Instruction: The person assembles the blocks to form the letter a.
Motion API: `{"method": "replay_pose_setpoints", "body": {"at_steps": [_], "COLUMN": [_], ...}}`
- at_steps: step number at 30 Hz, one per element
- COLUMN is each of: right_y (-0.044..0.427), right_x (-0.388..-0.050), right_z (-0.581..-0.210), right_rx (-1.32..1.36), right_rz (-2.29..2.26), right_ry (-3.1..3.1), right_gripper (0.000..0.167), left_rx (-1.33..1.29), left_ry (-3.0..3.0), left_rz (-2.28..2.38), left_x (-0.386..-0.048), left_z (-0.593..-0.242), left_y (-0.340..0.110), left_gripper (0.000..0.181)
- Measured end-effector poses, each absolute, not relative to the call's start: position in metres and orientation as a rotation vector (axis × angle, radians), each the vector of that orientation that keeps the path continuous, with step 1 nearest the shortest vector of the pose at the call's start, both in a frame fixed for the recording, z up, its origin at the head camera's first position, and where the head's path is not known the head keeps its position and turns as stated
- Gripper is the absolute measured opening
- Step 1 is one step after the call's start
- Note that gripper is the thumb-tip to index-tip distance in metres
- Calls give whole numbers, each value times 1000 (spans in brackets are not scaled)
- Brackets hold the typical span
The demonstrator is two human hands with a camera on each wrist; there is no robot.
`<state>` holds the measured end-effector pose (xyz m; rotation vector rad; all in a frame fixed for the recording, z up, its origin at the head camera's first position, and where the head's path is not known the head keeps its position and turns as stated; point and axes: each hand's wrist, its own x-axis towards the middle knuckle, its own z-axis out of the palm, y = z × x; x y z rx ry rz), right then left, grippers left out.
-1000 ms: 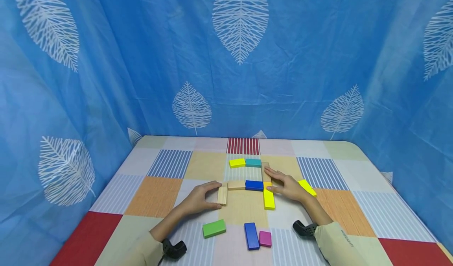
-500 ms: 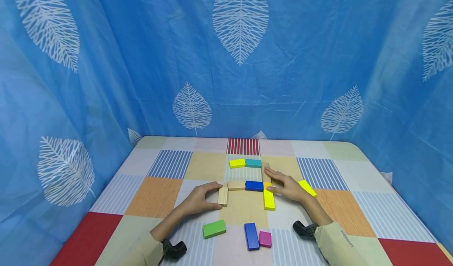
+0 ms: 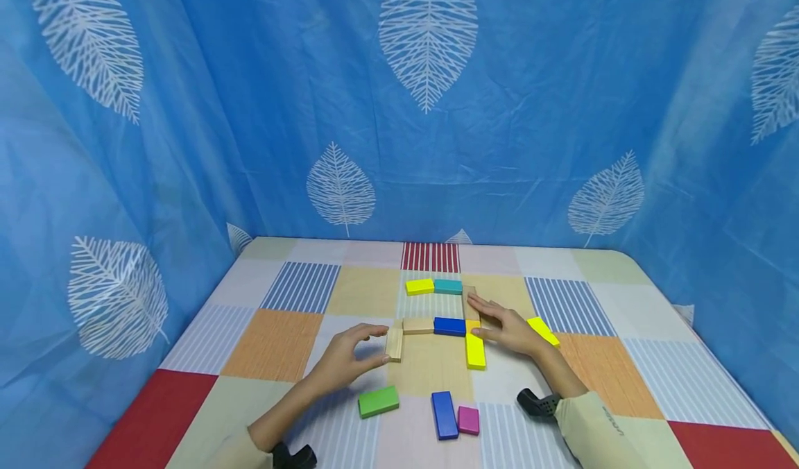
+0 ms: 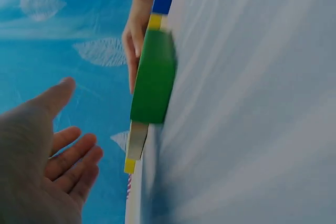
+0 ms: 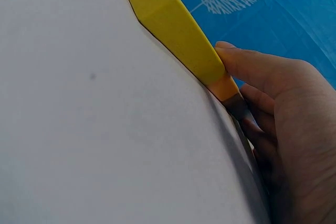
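In the head view my left hand (image 3: 345,359) is just left of a plain wooden block (image 3: 394,345), thumb and fingers spread. The left wrist view shows that hand's palm with nothing in it. My right hand (image 3: 510,331) lies at the right of the block figure. Its fingertips touch an upright plain wooden block (image 3: 471,305), and its thumb touches the yellow block (image 3: 476,352) below, as the right wrist view also shows. Between the two sides lie another plain block (image 3: 417,326) and a blue block (image 3: 449,327). A yellow block (image 3: 419,286) and a teal block (image 3: 448,286) form the top row.
Nearer the person lie a green block (image 3: 378,402), a long blue block (image 3: 444,415) and a small magenta block (image 3: 468,420). A loose yellow block (image 3: 543,331) sits behind the right wrist. Blue leaf-print curtain (image 3: 499,108) surrounds the patchwork-covered table (image 3: 262,413).
My left hand has let go of the left plain wooden block and drawn back slightly toward the lower left. The right hand has stayed in place.
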<state>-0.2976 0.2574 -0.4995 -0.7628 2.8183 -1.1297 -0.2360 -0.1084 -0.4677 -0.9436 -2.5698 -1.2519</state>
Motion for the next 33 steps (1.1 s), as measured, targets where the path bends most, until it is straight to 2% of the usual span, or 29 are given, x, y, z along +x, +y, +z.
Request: {"method": "replay_pose_setpoints", "body": {"at_steps": [6, 11, 15, 25, 33], "right_y": [258, 260, 261, 259, 256], "right_x": [-299, -298, -298, -297, -297], "right_z": [-498, -497, -497, -498, -499], "right_rx": [-767, -747, -740, -767, -777], "right_rz": [-1124, -1120, -1135, -1143, -1138], "right_ry": [2830, 2837, 2829, 2830, 2827], "right_gripper": [70, 70, 71, 70, 70], "left_rx": [-1001, -1086, -1166, -1225, -1377], "left_ry": [-2584, -2622, -2641, -2670, -2611], "left_rz": [-1268, -1255, -1260, -1203, -1135], "left_x": [-203, -190, -188, -195, -207], "left_z": [-469, -476, -481, -482, -480], "left_y": [-118, -124, -123, -105, -88], "left_gripper": [49, 54, 61, 59, 49]}}
